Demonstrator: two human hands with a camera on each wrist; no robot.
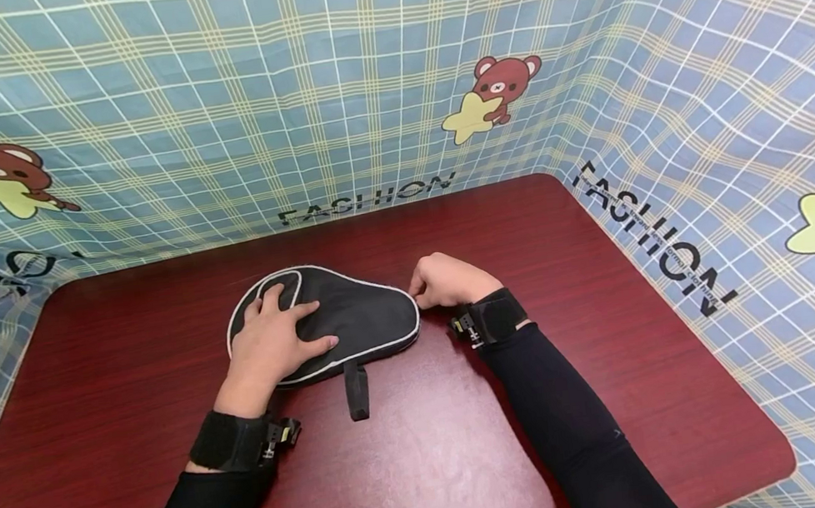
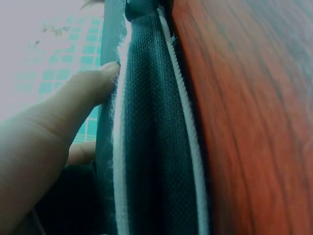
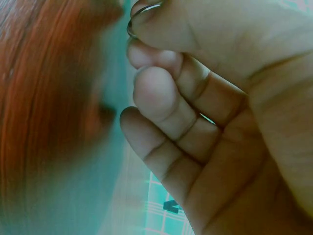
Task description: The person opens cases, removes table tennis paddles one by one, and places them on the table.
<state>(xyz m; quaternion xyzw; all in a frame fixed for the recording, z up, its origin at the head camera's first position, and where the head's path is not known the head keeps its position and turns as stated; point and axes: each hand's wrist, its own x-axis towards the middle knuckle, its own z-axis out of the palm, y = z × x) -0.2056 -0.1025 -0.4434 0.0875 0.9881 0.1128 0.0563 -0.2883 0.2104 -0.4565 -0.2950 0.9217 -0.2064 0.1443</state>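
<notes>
Saw plaid cloth (image 1: 363, 125) hung behind and at both sides of the table (image 1: 525, 224), printed with bears, stars and the word FASHION. Found the tabletop dark red, with a glare near the front. Noted black sleeves (image 1: 587, 435) on both forearms. Found the black paddle-shaped case (image 1: 365, 313) lying flat on the table, broad end left, narrow end right. Laid the left hand (image 1: 270, 341) over the broad end, fingers spread apart on the top face, clamped on nothing. Held the right hand (image 1: 448, 279) at the narrow tip, fingers curled inward. Wore dark wristbands (image 1: 228, 442), each with a small device attached. Saw a short fabric strap (image 1: 357, 391) sticking out from the case's near edge. Traced white piping (image 2: 186, 107) along both rims of its side. Pinched a thin, shiny metal loop (image 3: 145, 11) at the right thumb's tip; could not make out the opposing finger clearly.
</notes>
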